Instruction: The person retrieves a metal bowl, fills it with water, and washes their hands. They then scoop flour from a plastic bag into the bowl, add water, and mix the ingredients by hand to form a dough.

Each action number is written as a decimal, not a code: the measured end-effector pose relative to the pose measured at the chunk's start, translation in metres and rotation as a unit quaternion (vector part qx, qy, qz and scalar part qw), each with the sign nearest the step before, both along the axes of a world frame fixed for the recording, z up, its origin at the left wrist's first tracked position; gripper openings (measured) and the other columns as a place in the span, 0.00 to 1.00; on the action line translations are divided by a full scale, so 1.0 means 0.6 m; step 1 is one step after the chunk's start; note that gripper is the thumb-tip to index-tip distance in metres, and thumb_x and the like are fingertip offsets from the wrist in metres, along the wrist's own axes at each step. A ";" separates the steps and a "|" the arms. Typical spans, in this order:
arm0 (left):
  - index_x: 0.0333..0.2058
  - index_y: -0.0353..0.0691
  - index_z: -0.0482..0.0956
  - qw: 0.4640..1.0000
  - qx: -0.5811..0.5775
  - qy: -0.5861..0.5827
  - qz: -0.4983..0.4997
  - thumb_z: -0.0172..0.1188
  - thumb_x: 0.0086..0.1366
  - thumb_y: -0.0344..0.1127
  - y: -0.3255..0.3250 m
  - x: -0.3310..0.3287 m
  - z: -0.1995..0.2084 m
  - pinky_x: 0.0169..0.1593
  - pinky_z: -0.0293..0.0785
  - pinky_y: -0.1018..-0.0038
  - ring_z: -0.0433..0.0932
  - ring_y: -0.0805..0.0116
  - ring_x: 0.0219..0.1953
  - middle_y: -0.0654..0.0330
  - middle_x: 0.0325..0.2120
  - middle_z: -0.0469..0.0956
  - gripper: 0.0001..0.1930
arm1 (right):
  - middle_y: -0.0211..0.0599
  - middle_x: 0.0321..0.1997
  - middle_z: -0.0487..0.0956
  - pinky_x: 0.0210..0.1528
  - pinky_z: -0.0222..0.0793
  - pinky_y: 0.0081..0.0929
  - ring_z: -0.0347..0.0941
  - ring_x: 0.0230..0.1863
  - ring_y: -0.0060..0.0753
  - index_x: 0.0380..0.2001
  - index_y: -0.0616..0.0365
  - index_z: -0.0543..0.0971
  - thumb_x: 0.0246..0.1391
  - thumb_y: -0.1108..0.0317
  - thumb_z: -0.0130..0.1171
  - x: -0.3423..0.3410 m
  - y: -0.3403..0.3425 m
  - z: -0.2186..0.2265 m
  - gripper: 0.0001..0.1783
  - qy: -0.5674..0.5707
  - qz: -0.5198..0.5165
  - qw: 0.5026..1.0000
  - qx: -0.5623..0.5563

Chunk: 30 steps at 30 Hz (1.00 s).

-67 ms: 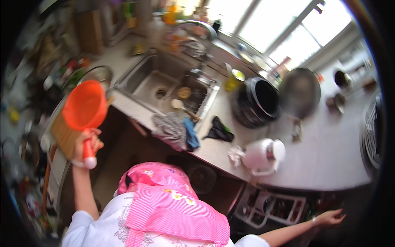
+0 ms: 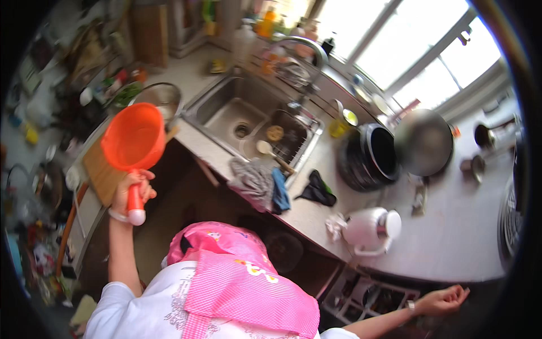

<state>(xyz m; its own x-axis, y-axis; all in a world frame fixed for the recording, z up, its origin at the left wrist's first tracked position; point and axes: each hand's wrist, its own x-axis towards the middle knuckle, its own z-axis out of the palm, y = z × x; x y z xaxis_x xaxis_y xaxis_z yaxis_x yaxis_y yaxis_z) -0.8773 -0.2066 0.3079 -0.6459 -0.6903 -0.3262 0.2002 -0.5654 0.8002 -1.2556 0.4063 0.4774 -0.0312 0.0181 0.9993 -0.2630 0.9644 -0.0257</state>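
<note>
My left hand (image 2: 131,189) is closed around the handle of an orange-red water dipper (image 2: 133,137). I hold the dipper in the air at the left, its round bowl pointing away from me, over the wooden board (image 2: 104,169) at the counter's end. Low at the right, my right hand (image 2: 443,300) is stretched out with its fingers loosely bent and nothing visible in them. It hangs beside the open drawer (image 2: 367,299), which holds a white divided tray. A pink apron (image 2: 248,288) covers my front.
A double sink (image 2: 226,116) with a curved tap lies ahead, cloths (image 2: 254,183) hanging over its front edge. Right of it stand a black pot (image 2: 367,158), a dark pan (image 2: 424,142) and a white-pink kettle (image 2: 367,229). A glass bowl (image 2: 164,101) sits behind the dipper.
The view has swung, so the counter sits further right and lower. The dipper stays in my left hand. My right hand's fingers are more bent than before.
</note>
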 end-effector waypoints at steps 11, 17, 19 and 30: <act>0.33 0.26 0.71 0.999 -0.008 -0.019 0.026 0.54 0.52 0.36 -0.147 0.196 -0.018 0.28 0.72 0.72 0.69 0.71 0.11 0.60 0.10 0.69 0.16 | 0.41 0.44 0.76 0.43 0.72 0.25 0.76 0.41 0.30 0.50 0.59 0.73 0.51 0.81 0.54 0.225 -0.954 -0.315 0.21 -0.631 0.629 0.431 0.143; 0.32 0.26 0.72 0.998 0.033 -0.048 0.021 0.55 0.51 0.32 -0.273 0.254 -0.010 0.27 0.72 0.73 0.70 0.70 0.12 0.58 0.11 0.70 0.13 | 0.46 0.51 0.75 0.52 0.67 0.27 0.70 0.53 0.29 0.59 0.61 0.64 0.54 0.76 0.54 0.267 -1.279 -0.440 0.28 -0.714 0.642 0.271 0.069; 0.32 0.26 0.72 0.997 0.048 -0.059 0.022 0.55 0.51 0.32 -0.306 0.276 -0.014 0.27 0.72 0.74 0.71 0.71 0.13 0.58 0.12 0.70 0.13 | 0.52 0.51 0.74 0.54 0.65 0.29 0.69 0.55 0.37 0.60 0.63 0.60 0.51 0.69 0.59 0.285 -1.364 -0.450 0.34 -0.779 0.521 0.309 0.160; 0.32 0.25 0.72 0.993 0.096 -0.061 0.026 0.55 0.51 0.33 -0.386 0.293 -0.036 0.26 0.72 0.75 0.70 0.71 0.13 0.58 0.11 0.70 0.14 | 0.54 0.39 0.79 0.48 0.70 0.33 0.75 0.46 0.49 0.42 0.67 0.74 0.34 0.57 0.71 0.340 -1.499 -0.597 0.33 -0.760 0.321 0.483 0.293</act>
